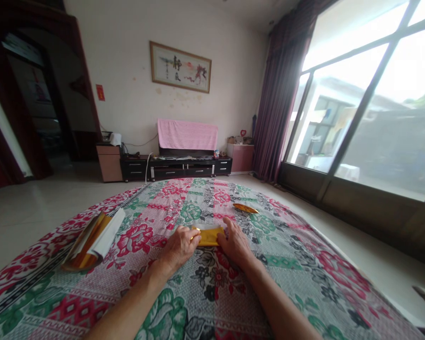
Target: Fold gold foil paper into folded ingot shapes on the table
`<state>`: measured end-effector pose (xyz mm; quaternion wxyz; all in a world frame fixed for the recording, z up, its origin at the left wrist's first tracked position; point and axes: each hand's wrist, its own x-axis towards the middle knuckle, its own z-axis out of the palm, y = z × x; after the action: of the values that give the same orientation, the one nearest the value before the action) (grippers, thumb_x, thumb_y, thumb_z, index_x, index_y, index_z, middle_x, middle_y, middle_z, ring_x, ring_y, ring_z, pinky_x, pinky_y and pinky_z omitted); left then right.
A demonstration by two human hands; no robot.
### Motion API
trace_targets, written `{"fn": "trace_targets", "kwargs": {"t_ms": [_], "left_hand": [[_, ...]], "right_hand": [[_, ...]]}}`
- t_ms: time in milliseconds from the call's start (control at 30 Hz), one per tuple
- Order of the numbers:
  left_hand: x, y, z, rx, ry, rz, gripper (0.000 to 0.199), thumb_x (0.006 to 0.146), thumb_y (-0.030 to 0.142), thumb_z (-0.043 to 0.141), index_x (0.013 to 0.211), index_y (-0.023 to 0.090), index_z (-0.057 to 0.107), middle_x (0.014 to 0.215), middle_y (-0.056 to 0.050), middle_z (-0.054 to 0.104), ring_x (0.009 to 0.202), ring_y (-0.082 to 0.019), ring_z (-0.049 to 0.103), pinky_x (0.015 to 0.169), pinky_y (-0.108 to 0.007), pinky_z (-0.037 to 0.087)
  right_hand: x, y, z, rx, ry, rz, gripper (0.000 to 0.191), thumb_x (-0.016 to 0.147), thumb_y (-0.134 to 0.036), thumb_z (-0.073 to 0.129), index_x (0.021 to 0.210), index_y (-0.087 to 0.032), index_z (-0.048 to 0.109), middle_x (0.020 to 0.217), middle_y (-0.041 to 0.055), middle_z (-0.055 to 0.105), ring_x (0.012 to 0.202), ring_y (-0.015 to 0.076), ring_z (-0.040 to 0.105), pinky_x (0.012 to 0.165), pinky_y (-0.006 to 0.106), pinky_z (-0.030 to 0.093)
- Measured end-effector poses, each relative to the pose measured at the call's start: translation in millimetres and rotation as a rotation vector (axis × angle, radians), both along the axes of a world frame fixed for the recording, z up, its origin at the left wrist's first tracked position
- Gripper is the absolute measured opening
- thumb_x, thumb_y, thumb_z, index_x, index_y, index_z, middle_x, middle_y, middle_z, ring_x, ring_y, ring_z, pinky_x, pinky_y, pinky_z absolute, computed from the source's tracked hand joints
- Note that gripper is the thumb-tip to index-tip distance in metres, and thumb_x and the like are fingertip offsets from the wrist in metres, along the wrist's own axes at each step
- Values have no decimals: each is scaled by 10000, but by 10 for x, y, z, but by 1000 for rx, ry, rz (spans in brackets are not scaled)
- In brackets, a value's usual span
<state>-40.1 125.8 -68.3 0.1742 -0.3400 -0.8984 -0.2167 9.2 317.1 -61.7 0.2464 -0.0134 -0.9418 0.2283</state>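
Observation:
A small sheet of gold paper (209, 237) lies flat on the patterned cloth, with a paler strip along its far edge. My left hand (181, 245) pinches its left end between thumb and fingers. At the right end, my right hand (235, 242) presses the thumb on the paper while its other fingers stretch forward, apart. Beyond and to the right rests a folded gold paper piece (245, 208), pointed at both ends. Off to the left is a loosely curled stack of gold and white paper sheets (94, 242).
A flowered cloth (198, 307) covers the round surface before me. Past it stand a low black TV cabinet (182, 171) and a television under a pink cloth (187, 134). A purple curtain (278, 94) and large windows (382, 108) are on the right; a doorway (38, 104) is at left.

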Motion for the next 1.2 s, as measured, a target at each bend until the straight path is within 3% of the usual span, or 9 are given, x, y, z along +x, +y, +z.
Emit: {"fn": "trace_targets", "kwargs": {"t_ms": [233,367,500,600,700,800,900,1000,1200], "left_hand": [[13,-13,14,-27,22,-2,273,884,330,444,965,234,686,794,-66,602,832,-202,538,778,-312,423],[5,-9,-8,46,41,11,325,846,303,500,1135,198,605,877,-78,607,894,-228,534,826,-348,432],[-17,-1,-32,240,3,32,561,791,274,555,1324,180,406,1141,-112,579,1076,-246,516,940,-382,397],[-54,-10,-41,408,-125,101,627,754,305,586,1329,151,389,1204,-145,556,1132,-257,512,950,-383,401],[-97,-39,-29,562,-315,111,593,732,376,604,1260,139,475,1123,-144,605,1058,-252,569,885,-358,449],[-119,-66,11,700,-491,34,544,712,418,618,1171,135,547,992,-109,654,914,-225,621,799,-319,479],[-104,-70,65,785,-621,-53,384,694,395,626,979,138,624,837,-53,671,770,-186,625,697,-268,475],[-72,-63,108,828,-673,-51,252,661,367,643,785,149,624,683,1,632,639,-142,580,593,-228,432],[-48,-61,132,916,-761,-74,242,627,349,651,738,149,575,603,36,564,547,-106,514,525,-207,386]], "right_hand": [[-48,-30,29,-24,-42,75,435,750,-197,461,1175,-130,527,1067,117,618,985,227,541,866,324,374],[-47,-21,54,-139,12,91,474,653,-153,522,1125,-123,561,967,104,628,833,198,562,759,297,415],[-70,-8,42,-367,31,186,459,656,-133,502,1109,-168,562,715,7,591,607,131,503,582,244,395],[-100,-23,10,-637,15,306,452,677,-163,510,1129,-170,528,606,-41,509,519,104,434,495,221,344],[-101,-61,18,-879,3,417,443,668,-196,551,1109,-173,516,628,-49,491,507,84,410,466,205,313],[-69,-98,66,-998,-16,448,436,648,-210,591,1079,-182,529,645,-50,503,499,69,402,456,195,291],[-34,-119,109,-1061,-48,459,452,637,-215,614,1078,-180,520,599,-67,488,473,61,392,442,192,270],[-17,-133,131,-1111,-65,453,460,628,-231,630,1064,-165,499,574,-76,494,460,63,415,452,197,281],[-22,-152,132,-1121,-58,377,421,637,-329,644,995,-141,525,524,-71,498,464,80,446,463,210,294]]}}
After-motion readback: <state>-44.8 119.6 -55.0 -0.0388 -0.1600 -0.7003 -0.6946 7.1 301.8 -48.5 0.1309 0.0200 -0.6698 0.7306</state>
